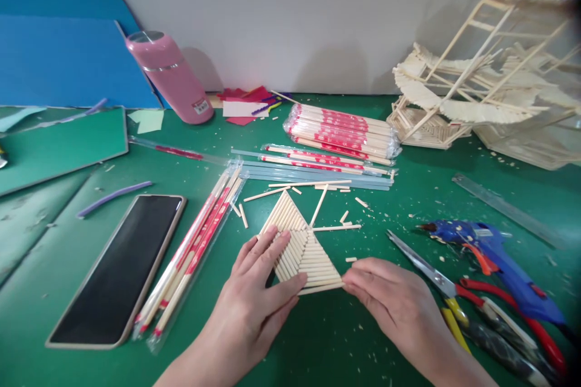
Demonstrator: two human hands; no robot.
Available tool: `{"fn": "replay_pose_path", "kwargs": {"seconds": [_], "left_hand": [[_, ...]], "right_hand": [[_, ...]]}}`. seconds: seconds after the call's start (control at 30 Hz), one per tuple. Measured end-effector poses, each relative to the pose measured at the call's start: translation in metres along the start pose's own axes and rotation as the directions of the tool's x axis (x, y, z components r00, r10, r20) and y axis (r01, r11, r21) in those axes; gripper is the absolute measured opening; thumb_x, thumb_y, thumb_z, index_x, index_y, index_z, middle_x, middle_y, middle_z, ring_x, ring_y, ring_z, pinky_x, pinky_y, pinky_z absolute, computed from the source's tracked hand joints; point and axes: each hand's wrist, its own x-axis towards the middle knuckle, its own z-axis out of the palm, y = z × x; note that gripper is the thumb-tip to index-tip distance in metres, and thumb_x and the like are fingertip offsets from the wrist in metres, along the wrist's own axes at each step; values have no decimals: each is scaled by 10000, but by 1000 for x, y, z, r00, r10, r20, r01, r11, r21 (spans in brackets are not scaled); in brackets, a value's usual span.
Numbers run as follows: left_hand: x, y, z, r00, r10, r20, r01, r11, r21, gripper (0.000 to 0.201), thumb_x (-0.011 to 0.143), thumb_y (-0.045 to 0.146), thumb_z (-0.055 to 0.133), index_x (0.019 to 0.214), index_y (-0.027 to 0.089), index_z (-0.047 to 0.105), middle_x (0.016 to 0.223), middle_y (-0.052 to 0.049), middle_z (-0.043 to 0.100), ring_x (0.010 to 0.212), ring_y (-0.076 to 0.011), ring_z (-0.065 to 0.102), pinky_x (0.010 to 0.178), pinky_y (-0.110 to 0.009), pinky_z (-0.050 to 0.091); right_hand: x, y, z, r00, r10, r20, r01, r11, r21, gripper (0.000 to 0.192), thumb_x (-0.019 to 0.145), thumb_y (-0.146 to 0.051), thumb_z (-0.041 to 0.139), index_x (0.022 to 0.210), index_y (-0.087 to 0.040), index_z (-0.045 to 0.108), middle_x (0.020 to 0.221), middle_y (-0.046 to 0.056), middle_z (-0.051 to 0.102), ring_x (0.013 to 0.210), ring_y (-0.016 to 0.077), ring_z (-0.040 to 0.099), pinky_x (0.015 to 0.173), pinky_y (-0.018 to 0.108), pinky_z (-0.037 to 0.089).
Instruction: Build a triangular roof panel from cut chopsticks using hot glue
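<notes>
A triangular panel of glued wooden sticks [313,257] lies in front of me, its sticks running in several directions around a middle line. My left hand [261,284] holds its left side, fingers spread over the top and thumb along the near edge. At the panel's lower right corner, my right hand [385,290] pinches the end of a thin stick [322,288] that lies along the near edge. Its fingertips hide that end. Cut stick pieces [336,228] lie just beyond the panel.
Scissors [426,266], a blue glue gun [481,242] and red-handled pliers [512,302] lie right. Wrapped chopsticks [195,248] and a phone [118,272] lie left. Behind are a chopstick bundle [340,130], glue sticks [313,176], a pink bottle [172,75] and a stick model [476,66].
</notes>
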Motion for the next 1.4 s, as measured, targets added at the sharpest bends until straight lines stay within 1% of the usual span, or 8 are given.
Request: {"fn": "replay_pose_path", "kwargs": {"seconds": [0.23,0.43,0.67,0.87,1.03,1.23,1.4], "left_hand": [[-1,-1,1,1000,4,-2,-4,1000,-25,316,808,83,462,1033,254,602,1405,-81,318,1294,-331,257,971,-565,305],[1,1,-1,1000,-11,26,11,1000,-7,303,814,88,478,1031,254,609,1385,-95,345,1284,-326,278,968,-550,313],[2,4,-5,996,-33,78,30,999,39,316,811,101,487,1055,270,596,1393,-91,332,1290,-326,263,959,-553,320],[2,4,-5,996,-43,79,39,998,45,303,808,109,491,1034,269,614,1387,-84,348,1289,-329,264,966,-546,315],[2,4,-5,996,-41,82,39,999,34,310,807,104,492,1043,266,611,1387,-93,344,1294,-329,254,970,-547,311],[1,4,-6,995,-44,87,41,998,40,306,816,113,482,1048,268,607,1395,-86,337,1297,-328,251,974,-547,313],[0,2,-4,992,-64,112,59,997,48,314,831,156,479,1131,231,533,1384,-98,360,1306,-308,237,990,-542,309]], "right_hand": [[0,1,1,1000,-11,-10,10,999,-45,150,849,-147,495,867,-194,636,820,35,640,710,126,610,635,232,491],[-1,2,1,1000,16,-1,-16,999,-34,155,846,-142,493,850,-196,638,788,31,633,710,121,602,610,225,477],[-5,4,-3,999,39,38,-38,999,-31,151,830,-180,522,947,-190,616,821,38,627,708,122,599,615,219,478],[-5,3,-1,997,48,61,-47,999,-28,163,855,-181,473,875,-205,633,781,21,617,682,110,593,611,211,467],[-4,2,0,997,61,40,-61,998,-5,145,853,-170,478,864,-203,619,806,22,617,723,117,601,633,216,468],[-2,2,0,999,29,20,-29,999,-25,164,856,-169,475,859,-207,635,790,27,631,726,121,604,618,217,473],[-3,3,1,1000,21,3,-21,999,-32,149,845,-171,497,852,-207,641,787,19,636,702,114,609,615,211,480]]}}
